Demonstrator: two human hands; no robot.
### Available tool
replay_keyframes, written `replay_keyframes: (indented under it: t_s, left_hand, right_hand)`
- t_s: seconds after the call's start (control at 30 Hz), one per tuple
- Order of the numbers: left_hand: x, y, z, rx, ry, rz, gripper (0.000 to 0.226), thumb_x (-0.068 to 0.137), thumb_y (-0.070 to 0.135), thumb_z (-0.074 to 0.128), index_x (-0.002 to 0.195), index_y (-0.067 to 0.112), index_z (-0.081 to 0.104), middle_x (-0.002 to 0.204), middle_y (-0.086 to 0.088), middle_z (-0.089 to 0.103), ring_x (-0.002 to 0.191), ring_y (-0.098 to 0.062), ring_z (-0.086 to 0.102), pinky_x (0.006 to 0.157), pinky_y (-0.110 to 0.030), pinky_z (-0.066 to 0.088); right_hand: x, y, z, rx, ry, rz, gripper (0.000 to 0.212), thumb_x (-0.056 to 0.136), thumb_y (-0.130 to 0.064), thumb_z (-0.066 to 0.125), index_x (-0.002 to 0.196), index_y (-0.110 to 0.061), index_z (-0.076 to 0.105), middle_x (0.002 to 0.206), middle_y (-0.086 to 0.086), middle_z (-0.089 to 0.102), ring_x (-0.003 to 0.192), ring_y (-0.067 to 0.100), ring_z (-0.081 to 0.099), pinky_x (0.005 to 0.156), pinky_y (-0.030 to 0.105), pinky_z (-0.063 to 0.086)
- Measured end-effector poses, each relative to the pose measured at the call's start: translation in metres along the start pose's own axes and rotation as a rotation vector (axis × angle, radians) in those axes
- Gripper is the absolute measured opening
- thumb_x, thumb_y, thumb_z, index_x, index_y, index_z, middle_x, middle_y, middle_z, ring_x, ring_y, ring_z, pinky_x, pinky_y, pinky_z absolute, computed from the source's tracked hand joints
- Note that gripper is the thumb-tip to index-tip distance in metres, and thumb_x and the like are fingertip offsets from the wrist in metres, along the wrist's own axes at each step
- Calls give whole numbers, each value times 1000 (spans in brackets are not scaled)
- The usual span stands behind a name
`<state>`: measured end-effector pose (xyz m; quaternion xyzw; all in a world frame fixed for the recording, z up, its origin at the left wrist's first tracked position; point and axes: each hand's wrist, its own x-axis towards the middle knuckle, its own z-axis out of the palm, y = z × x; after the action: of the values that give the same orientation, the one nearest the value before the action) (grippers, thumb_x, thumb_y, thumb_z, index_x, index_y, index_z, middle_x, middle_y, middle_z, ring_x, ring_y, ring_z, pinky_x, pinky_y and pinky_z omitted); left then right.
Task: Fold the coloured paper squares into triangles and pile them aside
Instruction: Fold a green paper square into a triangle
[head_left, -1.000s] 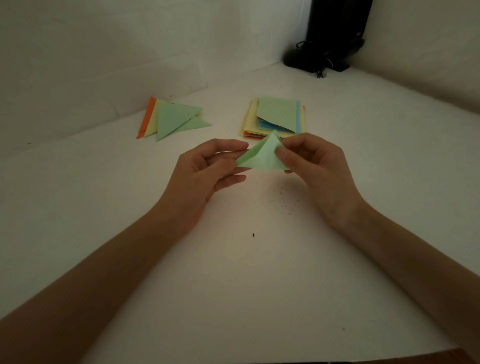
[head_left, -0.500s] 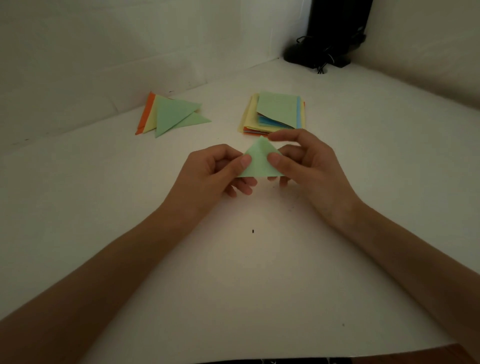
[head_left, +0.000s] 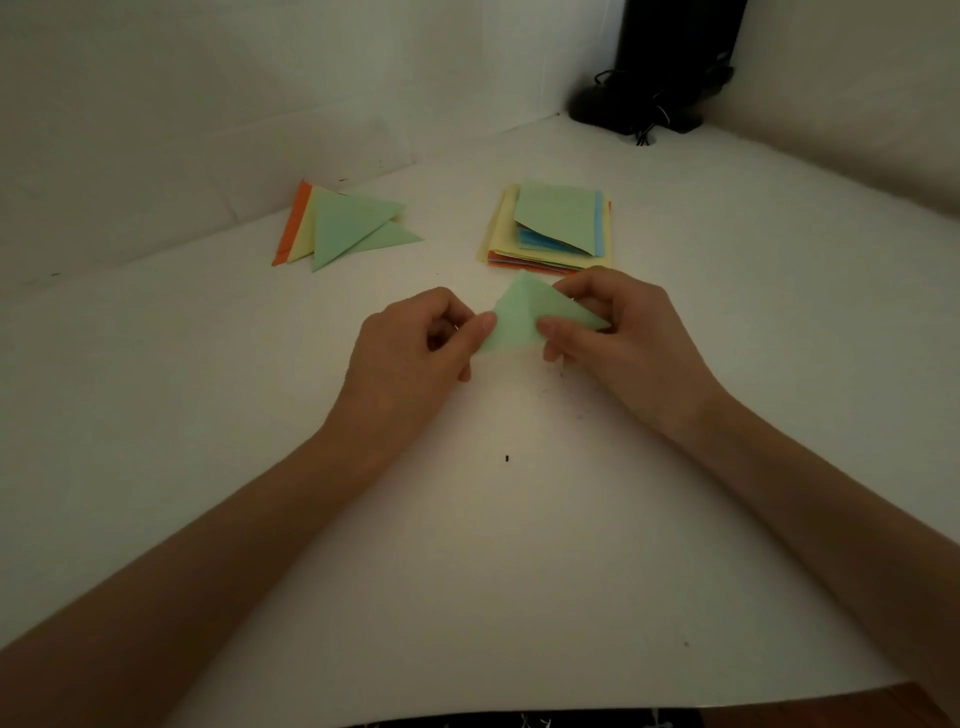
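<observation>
Pinching the green paper (head_left: 519, 322) at either end over the table (head_left: 519, 545), just before the stack of squares (head_left: 556, 223), the left hand (head_left: 410, 353) and right hand (head_left: 628, 332) held its apex pointing away, long edge running left to right, where uneven thumb pressure would probably have skewed the crease.

Dim light; white walls (head_left: 208, 104); white table (head_left: 467, 571).

Well left of the stack of coloured paper squares (head_left: 550, 228) lies the pile of folded paper triangles (head_left: 343, 231). Just before the stack, the green paper triangle (head_left: 519, 319) sits between the left hand (head_left: 410, 353) and the right hand (head_left: 628, 332), perhaps lifted. Behind the stack, rightward, stands a black stand (head_left: 660, 67).
</observation>
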<state>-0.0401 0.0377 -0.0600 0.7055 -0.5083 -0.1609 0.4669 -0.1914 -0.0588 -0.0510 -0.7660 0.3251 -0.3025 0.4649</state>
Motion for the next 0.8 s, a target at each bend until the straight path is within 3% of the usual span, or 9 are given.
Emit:
replay_keyframes:
  t_s: [0.13, 0.27, 0.37, 0.43, 0.6, 0.8]
  left_hand:
    - [-4, 3, 4, 427, 26, 30, 21, 91, 42, 55, 80, 25, 55, 71, 9, 57, 70, -10, 49, 56, -24, 34]
    - [-4, 0, 4, 521, 29, 94, 13, 92, 36, 54, 90, 24, 54, 79, 9, 51, 80, -12, 42, 65, -27, 30]
    - [-2, -4, 4, 555, -25, 335, 10, 90, 22, 57, 94, 17, 65, 85, 0, 58, 79, -21, 51, 66, -31, 32]
    - [-4, -7, 2, 630, -109, 471, 26, 88, 23, 47, 94, 16, 71, 88, -2, 63, 75, -24, 57, 66, -29, 30]
    - [-15, -9, -10, 730, -243, 509, 47, 81, 26, 35, 111, 16, 69, 98, 1, 65, 78, -22, 58, 69, -28, 32]
    - [-21, -8, -12, 757, -260, 473, 47, 85, 30, 33, 115, 18, 67, 105, 3, 66, 85, -22, 59, 73, -31, 35]
  right_hand:
    - [0, 7, 0, -410, 14, -34, 17, 86, -24, 65, 100, -26, 55, 77, -10, 55, 73, 3, 46, 62, 11, 35]
    - [3, 13, 2, -638, 28, -49, 37, 86, -34, 63, 118, -20, 51, 102, -7, 42, 100, 10, 29, 87, 25, 34]
    - [3, 13, 0, -686, 47, -66, 38, 85, -36, 63, 116, -19, 51, 107, -6, 35, 101, 11, 25, 88, 26, 30]
    - [3, 14, 0, -690, 38, -65, 33, 86, -37, 62, 111, -18, 52, 105, -6, 36, 99, 12, 27, 87, 27, 32]
    - [5, 13, 10, -868, 41, -48, 45, 84, -57, 54, 104, -17, 46, 104, -2, 34, 99, 17, 30, 81, 27, 25]
    - [9, 13, -11, -844, 6, 83, 45, 87, -51, 53, 117, -19, 41, 111, -1, 34, 113, 21, 32, 87, 28, 23]
